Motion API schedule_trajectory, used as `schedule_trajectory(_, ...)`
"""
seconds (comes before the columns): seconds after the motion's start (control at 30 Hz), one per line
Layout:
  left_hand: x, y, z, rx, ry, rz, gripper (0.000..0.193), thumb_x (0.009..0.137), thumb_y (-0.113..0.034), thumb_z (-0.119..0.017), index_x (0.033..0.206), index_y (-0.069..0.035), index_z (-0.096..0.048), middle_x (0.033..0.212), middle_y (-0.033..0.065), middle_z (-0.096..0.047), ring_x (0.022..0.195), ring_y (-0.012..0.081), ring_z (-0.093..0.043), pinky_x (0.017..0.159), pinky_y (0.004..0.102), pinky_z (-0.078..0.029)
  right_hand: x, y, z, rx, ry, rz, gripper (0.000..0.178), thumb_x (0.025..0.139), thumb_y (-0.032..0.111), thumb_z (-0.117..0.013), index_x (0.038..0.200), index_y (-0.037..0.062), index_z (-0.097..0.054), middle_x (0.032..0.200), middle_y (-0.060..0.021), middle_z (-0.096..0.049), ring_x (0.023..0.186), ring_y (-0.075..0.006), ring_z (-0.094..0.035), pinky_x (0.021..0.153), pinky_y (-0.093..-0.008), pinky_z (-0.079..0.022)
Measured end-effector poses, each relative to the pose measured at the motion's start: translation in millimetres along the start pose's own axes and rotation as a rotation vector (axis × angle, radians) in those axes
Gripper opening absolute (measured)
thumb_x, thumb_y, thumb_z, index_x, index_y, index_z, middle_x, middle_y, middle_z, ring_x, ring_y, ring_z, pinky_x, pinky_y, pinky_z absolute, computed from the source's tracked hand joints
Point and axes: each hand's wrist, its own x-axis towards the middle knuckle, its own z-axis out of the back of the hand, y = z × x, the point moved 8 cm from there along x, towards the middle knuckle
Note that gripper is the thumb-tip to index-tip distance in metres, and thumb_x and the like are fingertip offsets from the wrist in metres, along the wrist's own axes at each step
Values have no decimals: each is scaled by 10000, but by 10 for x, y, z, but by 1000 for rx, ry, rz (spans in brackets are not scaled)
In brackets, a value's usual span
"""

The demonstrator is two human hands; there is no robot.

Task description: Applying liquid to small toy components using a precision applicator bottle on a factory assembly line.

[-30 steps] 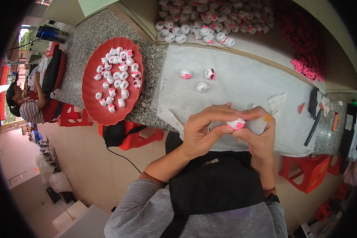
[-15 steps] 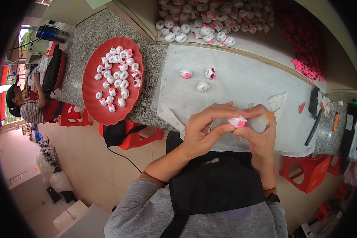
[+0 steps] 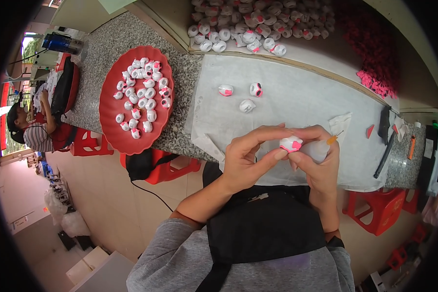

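Observation:
Between the fingertips of both hands, over the near part of a white sheet (image 3: 209, 119), is a small white-and-pink figurine piece (image 3: 291, 143). My left hand (image 3: 250, 158) pinches it from the left with thumb and forefinger. From the other side, my right hand (image 3: 321, 163) presses thumb and forefinger against it. A translucent bottle with an orange needle tip (image 3: 331, 140) is also tucked in the right hand, its tip pointing away to the right. Beyond the hands lie three similar pieces, one plain white piece (image 3: 247, 105) among them.
At left, a red scalloped tray (image 3: 113, 107) holds many such pieces. A shelf along the back carries a heap of white pieces (image 3: 258, 24) and a pile of pink parts (image 3: 378, 83). A black strip-like tool (image 3: 384, 156) lies right. Another person (image 3: 36, 129) sits far left.
The figurine piece has been turned and raised slightly between my fingertips, showing more of its white top. Both hands keep nearly the same place.

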Motion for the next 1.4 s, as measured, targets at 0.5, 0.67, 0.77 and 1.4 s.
schedule_trajectory(0.5,-2,59,-19,-78,26,15,240,716,45,-524,954,21,-507,932,101,-542,910,166,-503,926,365,-285,-1,41,8,28,-8,14,255,653,-41,-581,901,-28,-526,675,-50,-546,598,-80,-520,503,-173,-375)
schedule_trajectory(0.67,-32,97,-16,-57,5,84,229,722,9,-524,944,40,-474,965,162,-515,934,222,-492,907,395,-303,23,-17,44,-19,0,-50,272,622,-11,-592,877,-45,-505,754,-114,-551,540,-109,-508,416,-196,-380)
schedule_trajectory(0.77,-55,216,23,-236,-70,195,269,717,44,-530,981,29,-480,973,104,-521,927,158,-488,890,314,-319,19,-14,34,-22,17,-48,298,619,-13,-602,898,-50,-504,752,-107,-551,538,-100,-499,423,-192,-382)
schedule_trajectory(1.4,-21,254,32,-285,35,159,220,749,3,-514,958,28,-449,970,130,-500,886,164,-501,757,263,-422,19,-69,24,-57,5,-104,276,658,15,-622,922,-6,-544,659,-14,-541,585,-40,-464,491,-159,-352)
